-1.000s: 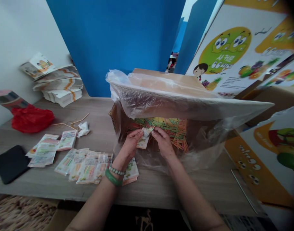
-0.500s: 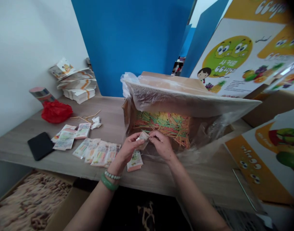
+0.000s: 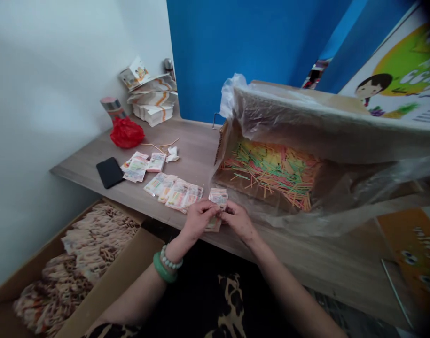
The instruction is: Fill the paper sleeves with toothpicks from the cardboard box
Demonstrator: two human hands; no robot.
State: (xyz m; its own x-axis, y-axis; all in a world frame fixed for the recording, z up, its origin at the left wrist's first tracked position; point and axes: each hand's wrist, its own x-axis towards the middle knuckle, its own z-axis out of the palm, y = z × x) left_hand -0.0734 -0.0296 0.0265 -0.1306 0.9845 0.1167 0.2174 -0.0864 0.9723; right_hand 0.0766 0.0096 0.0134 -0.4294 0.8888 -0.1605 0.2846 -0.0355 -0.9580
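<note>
Hands [image 3: 200,217] shifted over flat pkts [image 3: 218,194], crinkly liner [image 3: 233,93]

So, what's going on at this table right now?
A person is working bare-handed: the left hand and right hand meet over small printed packets near the front edge of the table. The hands mostly hide what is in their grip. More packets lie overlapping to the left, and loose coloured sticks fill part of an open, plastic-lined box.
</note>
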